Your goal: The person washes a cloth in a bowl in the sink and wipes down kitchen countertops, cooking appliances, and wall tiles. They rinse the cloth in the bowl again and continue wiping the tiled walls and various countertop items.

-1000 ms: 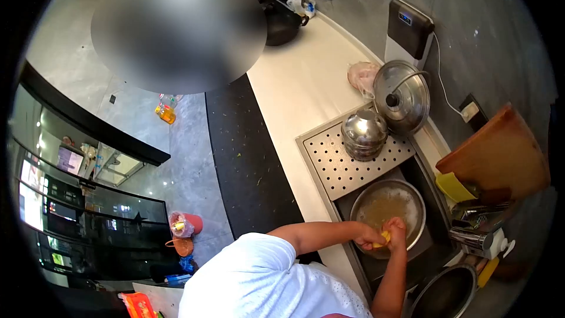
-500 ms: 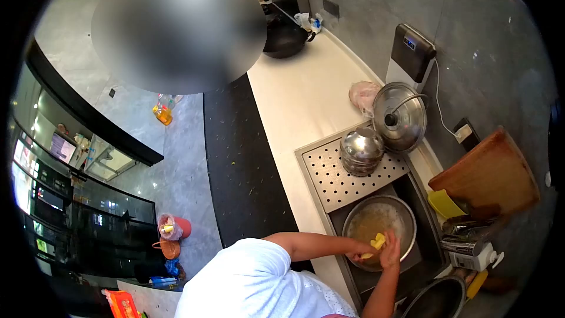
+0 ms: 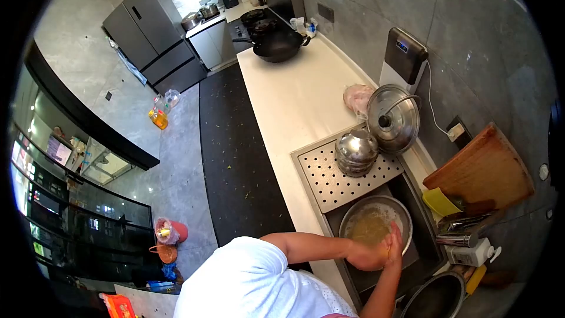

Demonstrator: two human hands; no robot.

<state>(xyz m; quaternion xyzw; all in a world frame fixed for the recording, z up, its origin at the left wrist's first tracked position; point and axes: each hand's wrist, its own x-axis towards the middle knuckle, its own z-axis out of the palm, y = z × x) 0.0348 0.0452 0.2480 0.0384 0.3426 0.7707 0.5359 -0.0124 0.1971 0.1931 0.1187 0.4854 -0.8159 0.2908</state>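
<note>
Left hand point(image 3: 365, 255) and right hand point(image 3: 394, 244) meet over the metal basin point(image 3: 385, 205) at 5 o'clock; grip cannot be determined. The basin sits in the sink point(image 3: 421, 252), perforated tray point(image 3: 321, 176) at 11 o'clock.

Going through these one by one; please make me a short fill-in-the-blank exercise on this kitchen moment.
1. The left hand and right hand meet over the round metal basin, which sits in the ____.
2. The shiny metal vessel stands on a tray pierced with small round ____.
3. The round lid has a central knob coloured ____.
4. The person's shirt is ____.

Missing words: sink; holes; black; white.
</note>
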